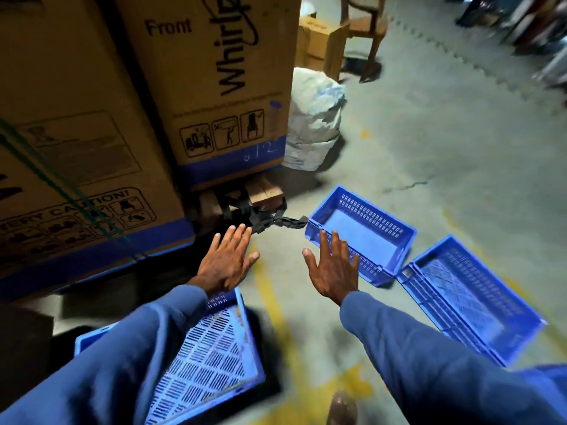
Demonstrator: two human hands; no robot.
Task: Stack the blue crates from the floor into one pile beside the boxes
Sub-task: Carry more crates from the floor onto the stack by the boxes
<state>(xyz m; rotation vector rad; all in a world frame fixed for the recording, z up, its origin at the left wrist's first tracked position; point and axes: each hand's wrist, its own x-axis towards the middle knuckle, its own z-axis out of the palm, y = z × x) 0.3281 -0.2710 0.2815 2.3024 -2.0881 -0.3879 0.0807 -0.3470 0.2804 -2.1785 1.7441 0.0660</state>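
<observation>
Three blue slotted crates lie on the concrete floor. One crate (365, 231) sits just beyond my right hand (333, 268), whose spread fingers overlap its near wall. A second crate (472, 299) lies to the right, touching the first at a corner. A third crate (211, 360) rests low at the left, partly hidden under my blue sleeve. My left hand (228, 259) hovers open above the floor near the big cardboard boxes (214, 87). Neither hand holds anything.
Tall cardboard boxes (76, 148) fill the left side. Black straps (260, 216) and wooden blocks lie at their base. A white sack (316, 124) stands behind, with a smaller carton (319, 41) and a wooden chair (368, 29) farther back. Yellow paint marks the floor.
</observation>
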